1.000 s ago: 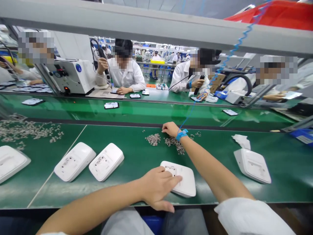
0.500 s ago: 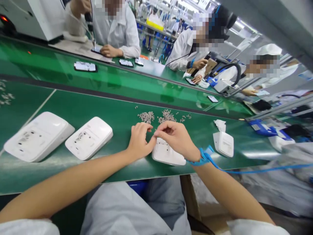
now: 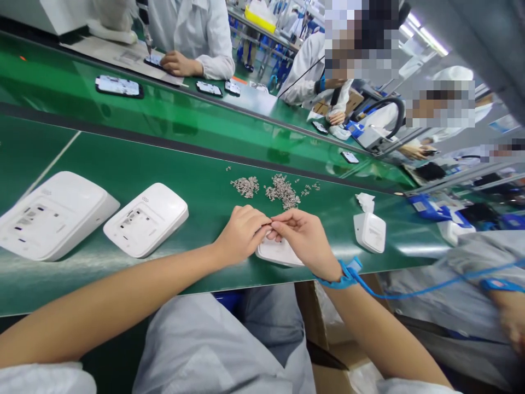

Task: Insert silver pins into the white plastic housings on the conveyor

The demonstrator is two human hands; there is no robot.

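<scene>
My left hand (image 3: 244, 232) and my right hand (image 3: 305, 238) meet fingertip to fingertip over a white plastic housing (image 3: 274, 253), which they mostly cover. Both are closed in a pinch. Whatever lies between the fingertips is too small and hidden to make out. A blue wrist strap (image 3: 342, 274) with a cord circles my right wrist. Just beyond the fingers lie two piles of small metal pieces, a left pile (image 3: 246, 187) and a larger right pile (image 3: 282, 190), with a few strays around them.
Left on the green bench stand a white housing (image 3: 147, 219) and a larger-looking one (image 3: 57, 216). To the right is a small white device (image 3: 370, 232) with crumpled paper (image 3: 365, 201). Beyond a dark rail, phone-like units (image 3: 118, 86) lie before co-workers. Another person's hand (image 3: 512, 323) is at far right.
My hands have drawn closer together, and the left fingers have closed in against the right fingertips. More of the right pile shows now. The whole view has shifted slightly.
</scene>
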